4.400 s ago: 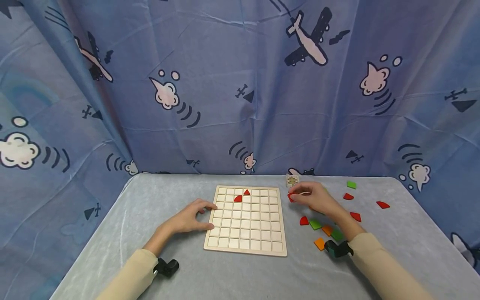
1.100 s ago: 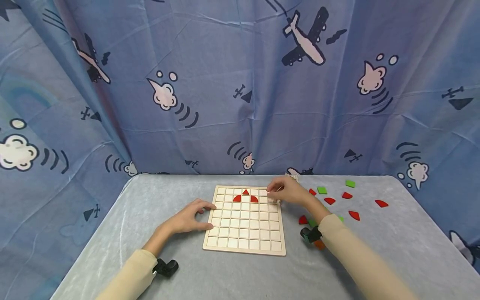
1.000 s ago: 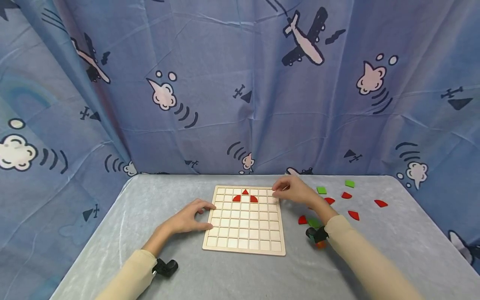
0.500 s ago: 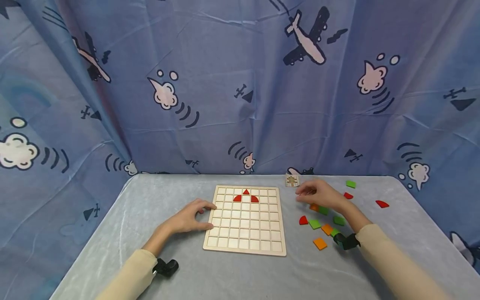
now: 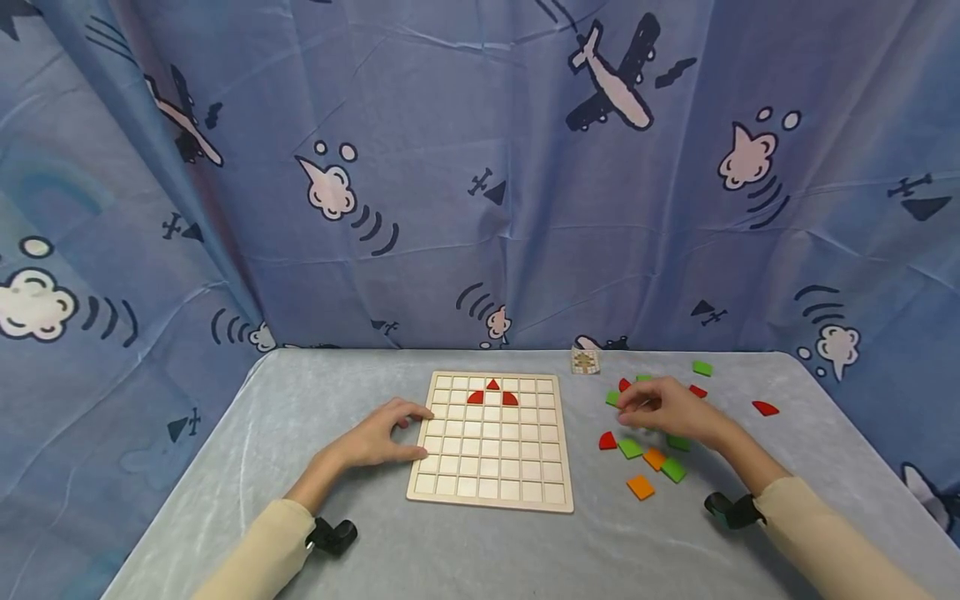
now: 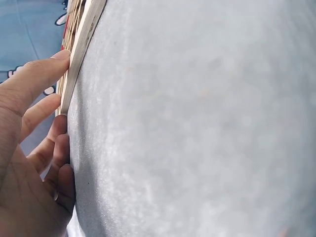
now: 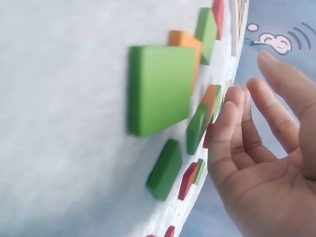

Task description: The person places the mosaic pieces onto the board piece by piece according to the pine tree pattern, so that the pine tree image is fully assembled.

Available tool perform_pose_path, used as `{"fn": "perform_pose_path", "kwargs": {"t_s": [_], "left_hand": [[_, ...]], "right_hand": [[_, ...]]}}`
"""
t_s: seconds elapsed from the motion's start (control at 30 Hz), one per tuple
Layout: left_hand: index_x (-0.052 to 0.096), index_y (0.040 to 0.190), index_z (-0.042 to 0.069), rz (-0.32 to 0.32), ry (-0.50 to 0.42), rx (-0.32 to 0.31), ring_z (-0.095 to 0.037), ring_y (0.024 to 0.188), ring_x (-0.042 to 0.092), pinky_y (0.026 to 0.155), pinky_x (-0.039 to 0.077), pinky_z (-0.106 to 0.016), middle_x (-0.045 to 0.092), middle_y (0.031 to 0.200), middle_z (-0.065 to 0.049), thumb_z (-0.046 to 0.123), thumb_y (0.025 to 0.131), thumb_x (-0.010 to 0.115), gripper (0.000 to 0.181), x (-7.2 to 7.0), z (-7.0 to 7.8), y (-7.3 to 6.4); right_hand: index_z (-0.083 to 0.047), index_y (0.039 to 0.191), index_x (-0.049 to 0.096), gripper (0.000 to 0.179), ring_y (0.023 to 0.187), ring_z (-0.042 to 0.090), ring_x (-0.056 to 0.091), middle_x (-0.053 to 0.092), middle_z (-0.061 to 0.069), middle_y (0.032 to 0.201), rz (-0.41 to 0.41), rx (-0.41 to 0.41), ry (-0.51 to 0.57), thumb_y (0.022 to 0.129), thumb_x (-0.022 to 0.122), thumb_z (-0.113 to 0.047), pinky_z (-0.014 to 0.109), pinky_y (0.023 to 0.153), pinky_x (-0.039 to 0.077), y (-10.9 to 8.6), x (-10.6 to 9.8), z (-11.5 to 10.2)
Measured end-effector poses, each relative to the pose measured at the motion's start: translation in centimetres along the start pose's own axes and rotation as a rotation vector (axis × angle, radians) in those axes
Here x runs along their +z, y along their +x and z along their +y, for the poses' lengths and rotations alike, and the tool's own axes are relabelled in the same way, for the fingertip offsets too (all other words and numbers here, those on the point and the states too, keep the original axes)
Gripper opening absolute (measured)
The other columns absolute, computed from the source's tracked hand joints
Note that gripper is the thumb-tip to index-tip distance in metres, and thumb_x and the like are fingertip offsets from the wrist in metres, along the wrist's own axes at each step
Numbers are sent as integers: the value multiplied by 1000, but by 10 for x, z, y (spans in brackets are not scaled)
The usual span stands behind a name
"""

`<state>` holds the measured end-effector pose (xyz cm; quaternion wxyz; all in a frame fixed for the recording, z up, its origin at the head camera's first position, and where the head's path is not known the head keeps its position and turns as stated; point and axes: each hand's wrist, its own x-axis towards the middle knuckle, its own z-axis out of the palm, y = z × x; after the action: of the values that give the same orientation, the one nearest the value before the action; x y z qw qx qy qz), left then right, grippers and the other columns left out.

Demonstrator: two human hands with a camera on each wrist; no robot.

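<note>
A pale wooden grid board (image 5: 491, 450) lies mid-table. Near its far edge sit a red triangle (image 5: 492, 385) and two red quarter-round pieces, one to the left (image 5: 476, 397) and one to the right (image 5: 510, 399). My left hand (image 5: 378, 433) rests against the board's left edge, thumb and fingertips touching the rim, as the left wrist view also shows. Over the loose pieces on the right hovers my right hand (image 5: 663, 408), fingers loosely bent and apart from the thumb. In the right wrist view that hand (image 7: 271, 148) holds nothing; a green tile (image 7: 163, 91) lies close by.
Loose tiles lie right of the board, among them an orange square (image 5: 641, 487), a green tile (image 5: 673, 470) and a red quarter-round piece (image 5: 607, 441). A small patterned card (image 5: 585, 361) lies at the far edge. A patterned curtain (image 5: 420, 208) hangs behind the table.
My right hand held a red piece beside the board; a second red quarter-round now lies on the board. That hand has since moved right and nearer, over the tiles. My left hand stays put.
</note>
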<state>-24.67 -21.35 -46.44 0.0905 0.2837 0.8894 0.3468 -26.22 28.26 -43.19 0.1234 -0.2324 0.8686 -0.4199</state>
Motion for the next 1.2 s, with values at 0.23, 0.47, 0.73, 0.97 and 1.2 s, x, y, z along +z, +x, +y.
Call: {"fn": "perform_pose_path", "kwargs": {"t_s": [0.23, 0.47, 0.73, 0.97, 1.2], "left_hand": [[63, 135, 11, 4, -11, -6, -27, 107, 52, 94, 43, -50, 54, 127, -9, 30, 88, 83, 55, 1, 0, -1], [62, 136, 11, 2, -11, 0, -27, 108, 52, 94, 43, -50, 53, 128, -9, 31, 89, 82, 55, 2, -1, 0], [62, 136, 11, -1, -10, -4, -27, 108, 52, 94, 43, -50, 53, 127, -8, 31, 89, 82, 55, 1, -2, 1], [62, 136, 12, -2, -11, -2, -27, 108, 52, 94, 43, -51, 53, 127, -8, 31, 89, 82, 55, 1, -1, 0], [62, 136, 10, 3, -8, 3, -28, 108, 53, 94, 43, -50, 54, 127, -9, 31, 88, 82, 56, 0, 0, 0]], "right_hand": [[2, 111, 71, 25, 86, 23, 66, 71, 8, 102, 6, -30, 8, 93, 76, -14, 30, 75, 55, -14, 1, 4], [0, 113, 71, 29, 86, 21, 66, 70, 5, 100, 10, -4, -47, 91, 79, -15, 28, 77, 55, -23, 4, 5], [0, 110, 72, 30, 87, 17, 65, 68, 7, 103, 3, -17, -69, 88, 83, -17, 27, 79, 55, -29, 11, 9], [-4, 108, 74, 28, 86, 16, 61, 68, 1, 101, -24, -32, -78, 86, 84, -16, 28, 78, 54, -29, 14, 10], [-7, 103, 74, 24, 84, 17, 59, 65, 0, 96, -37, -22, -111, 84, 85, -14, 28, 75, 53, -27, 17, 8]]}}
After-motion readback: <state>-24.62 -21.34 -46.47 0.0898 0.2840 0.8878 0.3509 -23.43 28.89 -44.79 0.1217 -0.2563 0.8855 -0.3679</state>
